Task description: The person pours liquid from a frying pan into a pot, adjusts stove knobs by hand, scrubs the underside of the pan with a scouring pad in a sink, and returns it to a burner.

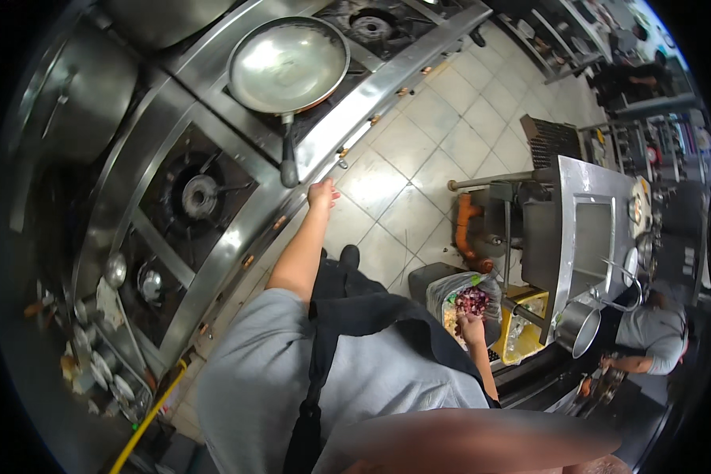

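My left hand (322, 193) is at the front rail of the stove (245, 193), just below the black handle of a wide metal frying pan (288, 67). Its fingers are curled in by the row of knobs, and whatever they grip is hidden. The pan sits on a burner, its inside shiny and pale. On my other side, my right hand (472, 328) hangs over a lined waste bin (426, 280), fingers drawn together against a heap of purple-red pieces (472, 302). Whether it holds any of them I cannot make out.
Bare burners (200, 196) lie left of the pan. Ladles and utensils (114, 270) crowd the stove's lower left. At right stand a metal sink (592, 237), a steel pot (577, 330) and a yellow container (523, 328). A person (652, 336) works at lower right.
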